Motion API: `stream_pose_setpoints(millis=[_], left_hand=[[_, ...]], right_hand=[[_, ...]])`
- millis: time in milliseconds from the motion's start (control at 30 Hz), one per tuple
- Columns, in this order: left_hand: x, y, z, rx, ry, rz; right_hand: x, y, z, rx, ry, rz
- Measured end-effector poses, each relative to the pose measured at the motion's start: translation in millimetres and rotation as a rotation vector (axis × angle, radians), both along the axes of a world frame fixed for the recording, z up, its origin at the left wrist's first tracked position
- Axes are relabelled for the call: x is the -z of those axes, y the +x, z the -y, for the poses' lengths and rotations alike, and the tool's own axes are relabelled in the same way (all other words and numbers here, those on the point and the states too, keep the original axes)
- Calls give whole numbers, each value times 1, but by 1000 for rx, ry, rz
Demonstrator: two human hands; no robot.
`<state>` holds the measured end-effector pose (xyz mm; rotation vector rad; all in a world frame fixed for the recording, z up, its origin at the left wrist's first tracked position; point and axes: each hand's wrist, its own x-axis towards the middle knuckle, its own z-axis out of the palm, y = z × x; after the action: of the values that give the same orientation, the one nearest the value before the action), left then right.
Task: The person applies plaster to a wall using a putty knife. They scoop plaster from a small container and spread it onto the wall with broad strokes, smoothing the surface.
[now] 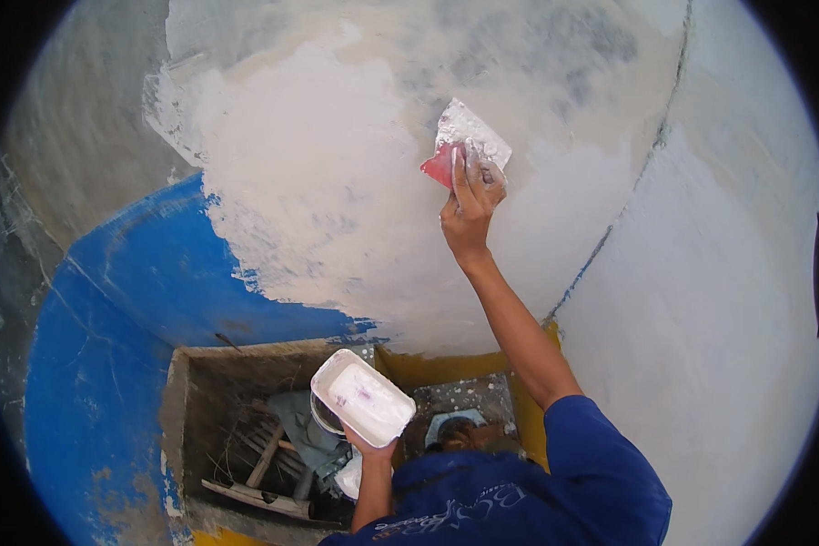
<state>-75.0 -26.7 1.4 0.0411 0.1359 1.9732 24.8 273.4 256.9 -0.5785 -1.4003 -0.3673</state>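
My right hand is raised to the wall, its fingers closed on a flat putty spreader whose visible part is red. White putty is smeared thickly over the spreader, which lies against or just off the wall; I cannot tell which. Lower down, my left hand grips a white rectangular tray from below. Inside the tray is a layer of white putty with a faint purple tint. A broad coat of whitish putty covers the wall left of the spreader, with ragged edges over blue paint.
Below the wall stands a concrete trough holding sticks and a grey-green cloth. A round container's rim shows behind the tray. A dark, rough seam separates the right-hand wall. Yellow paint borders the lower wall.
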Motion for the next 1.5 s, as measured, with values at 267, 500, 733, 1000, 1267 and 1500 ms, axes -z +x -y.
stream_pose_setpoints(millis=[267, 500, 733, 1000, 1267, 1500], left_hand=[[-3, -2, 0, 82, -9, -13], [1, -1, 2, 41, -22, 67], [2, 0, 3, 49, -7, -19], [-1, -4, 3, -5, -4, -57], [8, 0, 1, 33, -29, -19], [14, -2, 5, 8, -19, 38]], right_hand=[[64, -18, 56, -184, -247, 347], [-31, 81, 0, -22, 33, -83], [62, 24, 31, -104, -156, 267], [3, 18, 14, -145, -7, -35], [88, -37, 53, -178, -245, 331], [-35, 48, 16, -112, 46, -80]])
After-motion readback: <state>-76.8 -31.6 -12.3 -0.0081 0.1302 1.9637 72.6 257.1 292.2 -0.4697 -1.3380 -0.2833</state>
